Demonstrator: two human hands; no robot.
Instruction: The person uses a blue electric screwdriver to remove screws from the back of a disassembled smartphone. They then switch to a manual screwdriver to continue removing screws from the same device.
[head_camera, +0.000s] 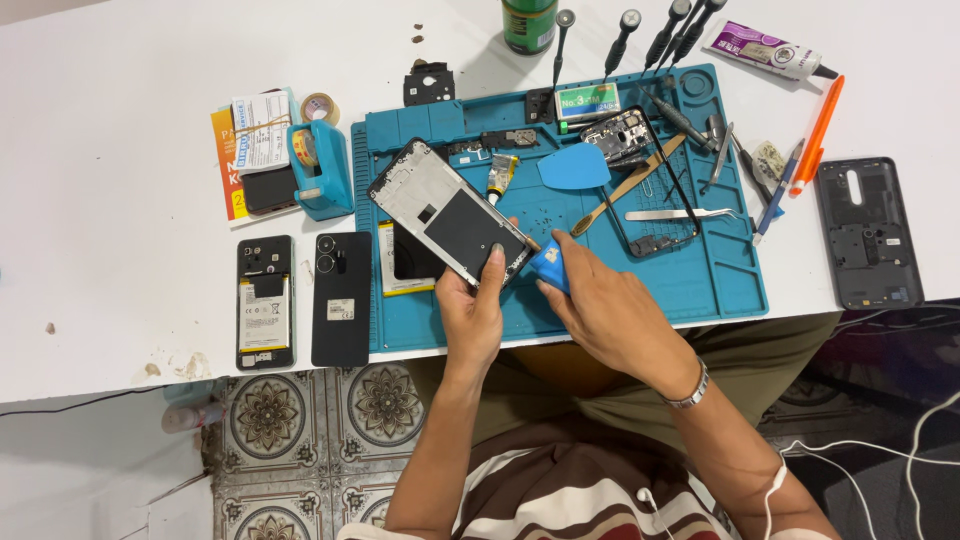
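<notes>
Your left hand (470, 310) grips the phone frame (448, 212); your right hand (600, 305) pinches a blue pry tool (550, 268) at its edge—ease it along gently.

Your left hand (470, 312) grips a phone frame (447, 212) of silver-white metal with a black rectangular patch, and your right hand (600, 310) pinches a blue pry tool (551, 267). Beneath them you have a teal work mat (720, 280) on a white table (110, 240), with an orange pen (819, 133), a teal tape dispenser (318, 170) and a black back cover (868, 232) nearby. Note the grey floor tiles (270, 415) with floral medallion patterns and the silver wristband (692, 388) on your right wrist.
</notes>
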